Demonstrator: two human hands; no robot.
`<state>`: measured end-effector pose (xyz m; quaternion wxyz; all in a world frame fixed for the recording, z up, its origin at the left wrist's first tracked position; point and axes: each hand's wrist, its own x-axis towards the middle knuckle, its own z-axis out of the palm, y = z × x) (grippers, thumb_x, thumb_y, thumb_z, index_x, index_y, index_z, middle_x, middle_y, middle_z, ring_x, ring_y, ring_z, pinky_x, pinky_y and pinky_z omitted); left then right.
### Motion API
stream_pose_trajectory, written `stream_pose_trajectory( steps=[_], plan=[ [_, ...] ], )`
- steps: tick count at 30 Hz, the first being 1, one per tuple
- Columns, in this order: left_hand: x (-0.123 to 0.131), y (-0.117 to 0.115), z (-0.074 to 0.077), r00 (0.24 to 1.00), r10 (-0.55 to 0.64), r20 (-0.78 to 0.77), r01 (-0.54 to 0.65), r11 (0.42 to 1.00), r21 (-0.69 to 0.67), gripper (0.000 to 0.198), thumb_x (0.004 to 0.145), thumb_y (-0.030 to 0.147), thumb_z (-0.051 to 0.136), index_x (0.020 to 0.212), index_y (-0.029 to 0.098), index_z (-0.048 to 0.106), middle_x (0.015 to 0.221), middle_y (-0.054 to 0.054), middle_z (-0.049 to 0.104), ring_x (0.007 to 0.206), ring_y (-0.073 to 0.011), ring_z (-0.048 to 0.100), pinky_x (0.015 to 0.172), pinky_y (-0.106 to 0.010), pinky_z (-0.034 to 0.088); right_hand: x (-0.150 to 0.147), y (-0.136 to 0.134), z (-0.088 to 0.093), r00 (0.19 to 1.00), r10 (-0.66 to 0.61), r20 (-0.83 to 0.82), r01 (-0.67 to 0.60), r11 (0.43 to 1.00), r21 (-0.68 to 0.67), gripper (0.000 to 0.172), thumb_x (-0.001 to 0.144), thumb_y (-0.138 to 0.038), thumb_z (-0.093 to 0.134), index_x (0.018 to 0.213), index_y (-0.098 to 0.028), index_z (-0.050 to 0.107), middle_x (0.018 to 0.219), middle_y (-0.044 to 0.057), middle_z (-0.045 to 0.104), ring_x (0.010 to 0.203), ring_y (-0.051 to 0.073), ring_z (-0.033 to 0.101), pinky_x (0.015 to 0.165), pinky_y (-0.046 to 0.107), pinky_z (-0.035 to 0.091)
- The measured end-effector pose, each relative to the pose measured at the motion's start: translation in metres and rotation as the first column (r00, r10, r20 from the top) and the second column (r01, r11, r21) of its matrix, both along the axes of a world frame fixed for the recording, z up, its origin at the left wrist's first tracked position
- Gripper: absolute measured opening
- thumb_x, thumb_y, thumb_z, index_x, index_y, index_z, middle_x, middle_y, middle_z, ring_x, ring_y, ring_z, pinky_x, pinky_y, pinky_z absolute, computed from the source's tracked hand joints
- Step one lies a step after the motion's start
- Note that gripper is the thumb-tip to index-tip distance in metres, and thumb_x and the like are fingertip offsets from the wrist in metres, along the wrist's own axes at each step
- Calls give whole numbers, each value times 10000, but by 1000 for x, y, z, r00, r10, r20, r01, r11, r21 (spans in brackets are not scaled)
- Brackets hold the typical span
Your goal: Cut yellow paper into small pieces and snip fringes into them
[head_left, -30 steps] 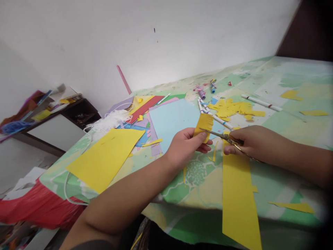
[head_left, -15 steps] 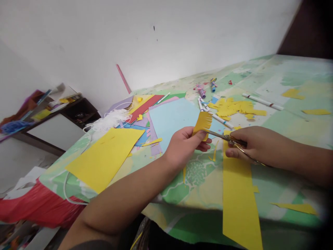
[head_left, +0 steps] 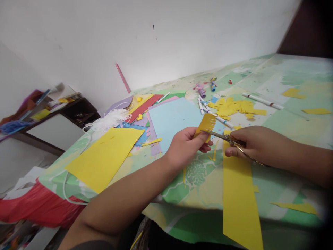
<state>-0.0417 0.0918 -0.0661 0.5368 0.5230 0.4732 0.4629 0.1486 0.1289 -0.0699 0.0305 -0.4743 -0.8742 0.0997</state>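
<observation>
Between thumb and fingers, my left hand (head_left: 186, 142) pinches a small piece of yellow paper (head_left: 206, 122) whose right edge is cut into a fringe. My right hand (head_left: 256, 144) is closed around the handles of a pair of scissors (head_left: 223, 136); the blades point left and lie at the fringed edge, close to my left thumb. Under the right hand a long yellow paper strip (head_left: 240, 194) hangs over the table's front edge. A light blue sheet (head_left: 171, 118) lies behind my left hand. Beyond the scissors is a pile of fringed yellow pieces (head_left: 231, 107).
A yellow sheet (head_left: 104, 156) and a tangle of white string (head_left: 110, 119) lie on the left of the patterned tablecloth (head_left: 281, 166). Several markers, such as a white one (head_left: 262, 101), rest farther back near small paper rolls (head_left: 201, 91). A low cabinet (head_left: 54, 128) stands at left.
My left hand and the fringed paper have shifted slightly to the right, and the paper leans more that way. The scissor blades sit nearly where they were.
</observation>
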Motion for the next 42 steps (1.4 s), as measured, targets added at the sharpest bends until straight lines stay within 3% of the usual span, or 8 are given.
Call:
stream_pose_trajectory(
  steps=[6,21,31,42],
  plan=[
    [0,-1,1,999,18,-31,-18,1000,5,159,721,301,588,699,145,567,624,-9,624,516,-70,553,544,-210,456,-1,-1,0,1000,1,-30,0,999,34,458,713,-648,394,554,-219,377,540,23,493,511,158,404,478,270,235],
    [-1,0,0,995,-24,95,28,999,-44,92,708,233,571,697,142,570,609,1,606,517,-76,570,540,-220,466,-2,-1,1,1000,-12,7,12,1000,24,463,723,-654,370,561,-220,356,552,17,480,523,154,406,485,266,246],
    [-4,2,0,992,-9,123,16,999,-52,152,679,279,627,682,135,579,607,8,605,491,-64,552,508,-198,451,1,2,-1,1000,-13,-9,13,999,38,459,725,-647,379,565,-218,365,541,9,480,520,146,408,485,261,251],
    [-1,1,1,981,118,157,-119,993,-2,147,701,284,620,703,137,605,632,2,622,556,-75,580,568,-214,469,4,4,-6,999,-22,-36,23,1000,17,529,690,-731,325,589,-218,404,543,5,493,511,147,425,469,267,257]
  ],
)
